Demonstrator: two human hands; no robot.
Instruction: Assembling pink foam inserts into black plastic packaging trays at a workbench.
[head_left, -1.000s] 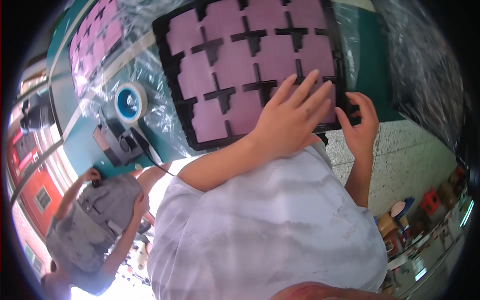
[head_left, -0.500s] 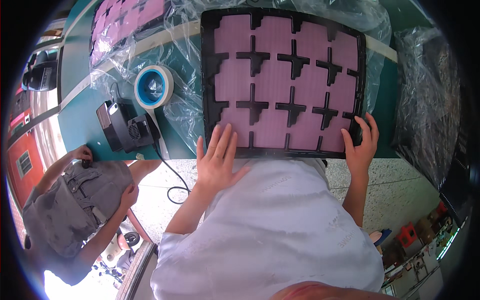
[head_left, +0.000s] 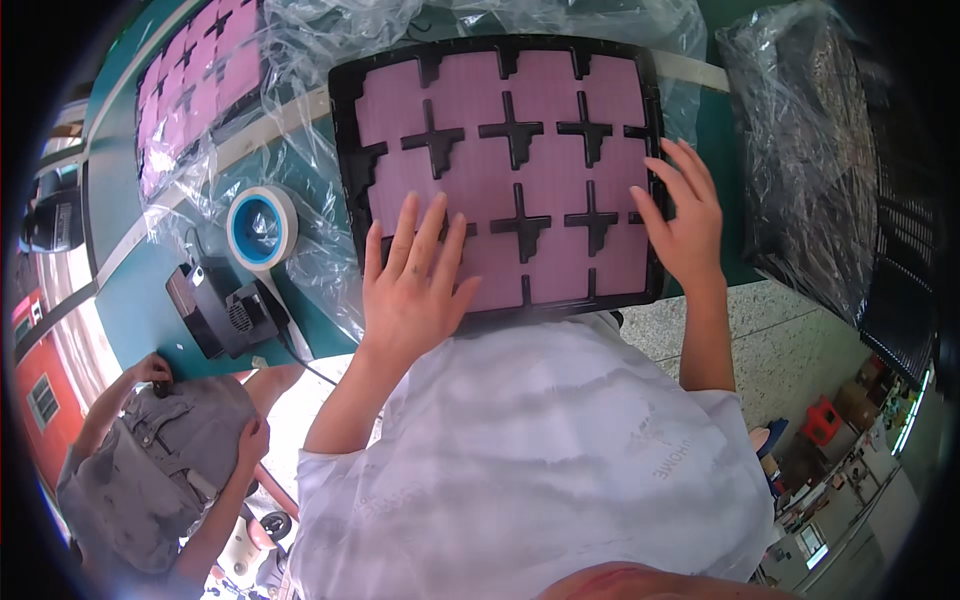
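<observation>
In front of me on the table lies a black plastic tray (head_left: 349, 150), its compartments filled with flat pink pieces (head_left: 468, 85) between stepped cross-shaped dividers. My left hand (head_left: 410, 285) spreads its fingers over the tray's near left corner, covering part of a divider there. Whether its fingertips press on the pink surface I cannot tell. At the right rim is my right hand (head_left: 690, 215), fingers apart and curved over the edge, the thumb toward the pink pieces. Neither hand grips anything that I can see.
Left of the tray are a tape roll (head_left: 286, 228) with a blue core and a black device (head_left: 228, 312) with a cable. Clear plastic film (head_left: 310, 130) lies around the tray. Another pink-filled tray (head_left: 200, 75) is farther left. Wrapped black trays (head_left: 800, 150) stand right; a seated person (head_left: 175, 470) is at left.
Both hands have moved farther onto the tray, the left up over its near left corner, the right higher along the right rim. The whole view has shifted, so scene items appear farther left.
</observation>
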